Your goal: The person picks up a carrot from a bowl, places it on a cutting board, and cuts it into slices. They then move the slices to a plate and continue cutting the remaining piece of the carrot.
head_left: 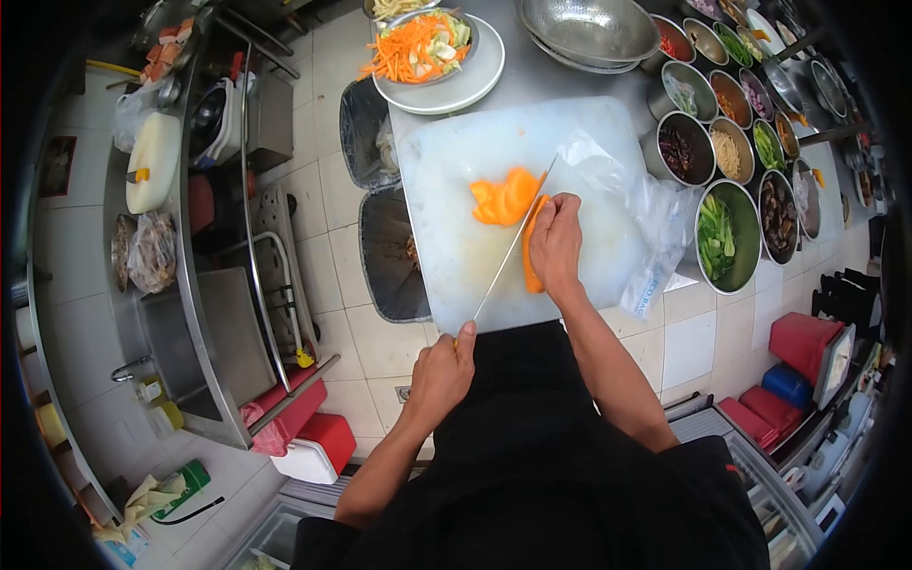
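Observation:
My left hand [443,374] is closed around the handle of a knife [502,262], whose long thin blade slants up and to the right over the white cutting board [446,266]. My right hand [557,239] presses on a piece of carrot [531,264] lying just right of the blade, fingers curled over it. Several orange carrot slices [503,198] overlap in a small pile on the blade's other side. The carrot's upper part is partly hidden under my fingers.
A clear plastic bag [655,228] lies along the board's right edge. Metal containers of cut ingredients, including green vegetables [714,233], line the right. A bowl of shredded carrot [418,47] on plates [484,71] and a colander [589,28] stand behind. Bins [389,256] adjoin the left edge.

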Demonstrator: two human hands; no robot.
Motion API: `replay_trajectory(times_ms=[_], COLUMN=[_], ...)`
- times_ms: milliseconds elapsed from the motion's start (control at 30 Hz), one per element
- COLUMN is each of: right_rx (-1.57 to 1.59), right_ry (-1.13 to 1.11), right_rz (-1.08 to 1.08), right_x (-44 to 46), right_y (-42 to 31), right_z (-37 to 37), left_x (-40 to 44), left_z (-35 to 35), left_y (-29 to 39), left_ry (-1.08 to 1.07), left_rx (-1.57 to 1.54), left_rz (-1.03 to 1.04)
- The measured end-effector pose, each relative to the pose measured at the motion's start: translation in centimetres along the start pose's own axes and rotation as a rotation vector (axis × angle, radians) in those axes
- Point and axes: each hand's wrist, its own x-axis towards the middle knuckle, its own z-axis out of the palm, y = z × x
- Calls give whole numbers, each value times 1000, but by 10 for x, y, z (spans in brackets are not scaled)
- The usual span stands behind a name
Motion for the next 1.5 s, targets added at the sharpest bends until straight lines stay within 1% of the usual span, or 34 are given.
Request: replay_trajectory(times_ms=[133,233,300,400,433,500,600,633,700,800,933,1100,1200,1333,1367,1400,1500], right_rx=[9,4,1,-4,-7,4,5,7,25,15,18,-26,-13,-4,5,15,18], right_ry=[7,16,14,23,23,8,20,21,-7,18,19,46,35,33,30,26,25], right_rz=[-23,-23,-38,-35,-31,-10,-22,-30,23,-27,-33,-111,-90,-68,-50,-34,-29], right_x=[-2,-1,-1,-1,-1,-1,-1,-1,0,0,-2,-1,-2,-1,-1,-1,-1], right_y=[1,2,3,2,1,-1,1,0,0,3,6,7,7,6,4,3,3], right_z=[0,0,1,1,0,-1,1,1,0,1,1,2,1,2,2,1,2], left_x=[-31,-47,-56,-63,-59,-40,1,11,21,8,-25,-58,-68,-43,-26,-13,18], left_z=[-11,-16,-19,-22,-18,-3,15,15,12,2,-5,-19,-29,-3,8,14,14], left_y=[-3,-8,-15,-23,-24,-29,-18,-9,3,6,-4,-19,-14,-30,-31,-27,-1], left_ry=[-32,-65,-80,-82,-86,-50,-18,-12,-11,-10,-42,-68,-101,-61,-31,1,2], left_rx=[-2,-9,38,45,46,93,59,54,62,26,-4,32,47,101,112,122,60], left_rz=[-13,-58,-124,-121,-122,-40,17,19,-9,-2,-12,-97,-137,-96,-43,9,13])
